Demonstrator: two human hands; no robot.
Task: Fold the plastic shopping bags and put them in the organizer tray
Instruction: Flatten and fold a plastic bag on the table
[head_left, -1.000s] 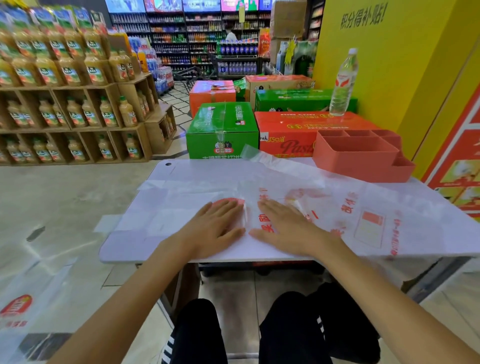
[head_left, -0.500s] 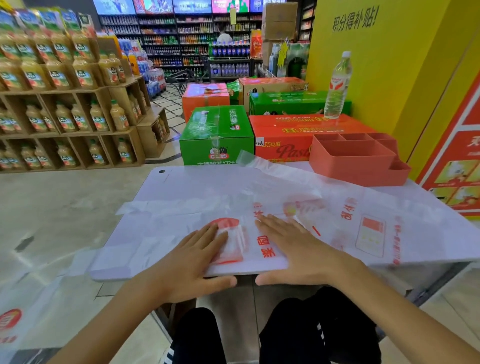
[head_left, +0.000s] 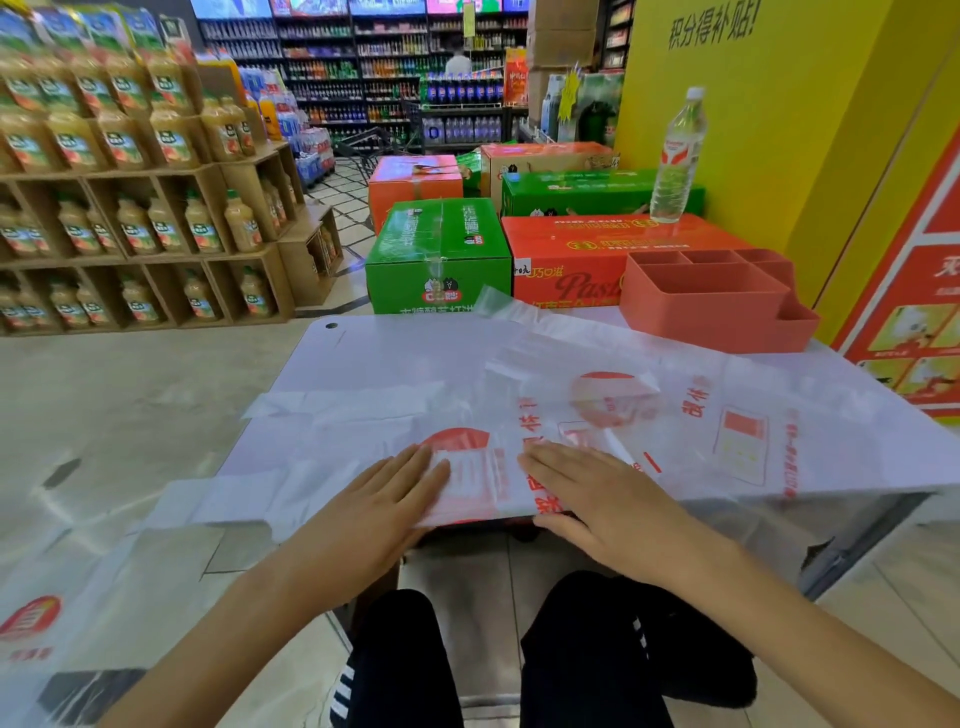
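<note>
A clear plastic shopping bag (head_left: 597, 415) with red print lies spread flat across the white table (head_left: 374, 353), its handles trailing off the left side. My left hand (head_left: 384, 499) and my right hand (head_left: 597, 493) both press flat on the bag at the table's near edge, fingers straight, a hand's width apart. The salmon organizer tray (head_left: 711, 301) stands at the table's far right corner; nothing shows in its compartments.
More plastic bags (head_left: 62, 613) lie at the lower left, below table height. Green and orange cartons (head_left: 441, 254) stand behind the table, a water bottle (head_left: 678, 156) on one. Juice shelves (head_left: 130, 208) fill the left; a yellow wall the right.
Both hands slid along the bag toward me, from the middle of the table to its near edge, staying flat. The bag lies smoother under them.
</note>
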